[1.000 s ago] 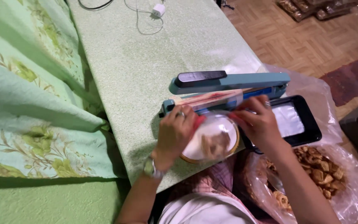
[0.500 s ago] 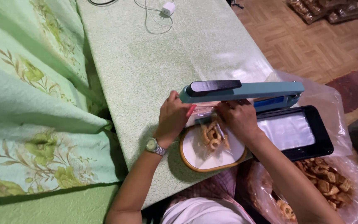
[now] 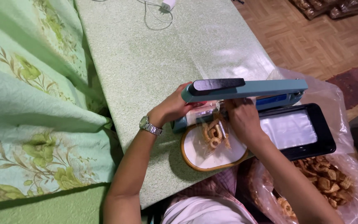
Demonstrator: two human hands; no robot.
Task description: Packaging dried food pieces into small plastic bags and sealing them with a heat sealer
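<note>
Change: the snack bag [image 3: 214, 132] now lies across the oval plate [image 3: 195, 155], its top under the sealer arm [image 3: 245, 88].
Left hand [image 3: 175, 105]: fingers curled on the bag's edge.
Right hand [image 3: 243, 120]: fingers pinching the bag top.
Around: black tray [image 3: 324, 137] just beside; sealer arm hides the fingertips.
</note>
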